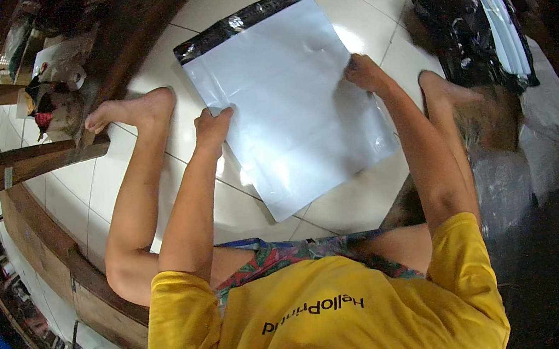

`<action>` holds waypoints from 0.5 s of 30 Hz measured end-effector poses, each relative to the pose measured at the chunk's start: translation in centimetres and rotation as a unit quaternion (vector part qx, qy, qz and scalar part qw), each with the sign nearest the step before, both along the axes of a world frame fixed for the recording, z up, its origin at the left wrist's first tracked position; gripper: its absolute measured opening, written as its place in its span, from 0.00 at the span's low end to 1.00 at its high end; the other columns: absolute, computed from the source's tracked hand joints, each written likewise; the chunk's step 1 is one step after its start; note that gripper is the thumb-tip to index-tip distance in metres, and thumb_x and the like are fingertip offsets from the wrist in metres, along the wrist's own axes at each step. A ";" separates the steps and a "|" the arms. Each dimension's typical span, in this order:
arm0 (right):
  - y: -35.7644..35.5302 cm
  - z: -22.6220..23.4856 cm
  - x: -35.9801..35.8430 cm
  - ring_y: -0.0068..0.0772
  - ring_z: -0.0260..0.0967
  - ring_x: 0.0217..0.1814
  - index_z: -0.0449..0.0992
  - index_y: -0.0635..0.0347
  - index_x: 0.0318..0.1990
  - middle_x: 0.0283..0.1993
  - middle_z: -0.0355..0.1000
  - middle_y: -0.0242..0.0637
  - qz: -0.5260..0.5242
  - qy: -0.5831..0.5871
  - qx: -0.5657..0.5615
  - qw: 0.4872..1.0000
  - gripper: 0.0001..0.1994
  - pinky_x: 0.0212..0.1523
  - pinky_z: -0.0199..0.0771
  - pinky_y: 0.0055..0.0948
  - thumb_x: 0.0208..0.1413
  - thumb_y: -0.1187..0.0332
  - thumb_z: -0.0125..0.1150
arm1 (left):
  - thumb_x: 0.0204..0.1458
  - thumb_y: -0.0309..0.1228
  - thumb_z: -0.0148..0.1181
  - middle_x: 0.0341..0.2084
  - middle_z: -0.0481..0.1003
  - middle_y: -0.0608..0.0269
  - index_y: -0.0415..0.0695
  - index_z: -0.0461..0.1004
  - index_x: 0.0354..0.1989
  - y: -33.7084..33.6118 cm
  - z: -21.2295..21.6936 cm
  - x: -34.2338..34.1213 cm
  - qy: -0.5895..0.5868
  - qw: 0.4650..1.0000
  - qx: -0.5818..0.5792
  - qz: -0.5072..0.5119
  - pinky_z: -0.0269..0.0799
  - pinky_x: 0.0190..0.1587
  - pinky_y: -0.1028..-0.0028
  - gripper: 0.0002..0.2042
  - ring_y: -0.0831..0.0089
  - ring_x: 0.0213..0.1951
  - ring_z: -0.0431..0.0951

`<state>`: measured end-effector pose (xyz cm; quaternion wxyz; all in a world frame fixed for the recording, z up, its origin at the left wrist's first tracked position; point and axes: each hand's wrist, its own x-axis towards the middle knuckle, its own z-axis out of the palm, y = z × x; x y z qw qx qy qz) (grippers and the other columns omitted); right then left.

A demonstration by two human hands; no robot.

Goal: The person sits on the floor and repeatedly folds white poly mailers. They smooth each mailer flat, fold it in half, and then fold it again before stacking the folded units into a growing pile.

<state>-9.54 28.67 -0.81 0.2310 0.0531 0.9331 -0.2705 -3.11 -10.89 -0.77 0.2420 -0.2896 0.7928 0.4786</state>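
A large pale grey plastic mailing bag (291, 101) with a black band along its far edge is spread out flat between my hands, slightly turned. My left hand (213, 126) pinches its left edge, thumb on top. On the opposite side, my right hand (365, 74) is closed on the right edge; its fingertips are partly hidden. The bag's surface looks smooth and shiny, with light creases near the corners. Whether it rests fully on the floor or is lifted a little, I cannot tell.
White tiles cover the floor (226, 203) between my bent legs. At the far right lies an open black plastic bag (446, 15) with a stack of pale sheets (502, 29) in it. Clear plastic wrapping (552, 129) lies nearer. Wooden furniture (53, 242) stands along the left.
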 end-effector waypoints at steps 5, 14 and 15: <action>0.1 -0.3 1.1 0.55 0.78 0.45 0.75 0.73 0.45 0.41 0.77 0.61 -0.001 0.071 0.066 0.995 0.21 0.48 0.76 0.47 0.55 0.59 0.60 | 0.48 0.43 0.66 0.51 0.74 0.41 0.30 0.69 0.58 -0.2 -2.0 1.1 0.059 0.994 0.048 0.074 0.76 0.50 0.60 0.33 0.54 0.47 0.78; 2.4 4.5 11.5 0.62 0.76 0.50 0.77 0.73 0.40 0.44 0.77 0.61 0.044 -0.046 0.146 0.987 0.16 0.54 0.76 0.51 0.56 0.64 0.57 | 0.54 0.34 0.63 0.42 0.77 0.50 0.28 0.72 0.50 4.2 3.1 14.1 0.010 0.992 0.119 0.044 0.71 0.46 0.69 0.22 0.66 0.41 0.76; 2.0 4.7 11.9 0.62 0.76 0.50 0.78 0.73 0.40 0.44 0.76 0.61 0.047 -0.049 0.149 0.986 0.15 0.53 0.77 0.50 0.55 0.65 0.57 | 0.54 0.34 0.63 0.42 0.77 0.49 0.28 0.72 0.50 4.6 3.2 14.4 0.014 0.991 0.120 0.054 0.71 0.47 0.69 0.22 0.65 0.42 0.76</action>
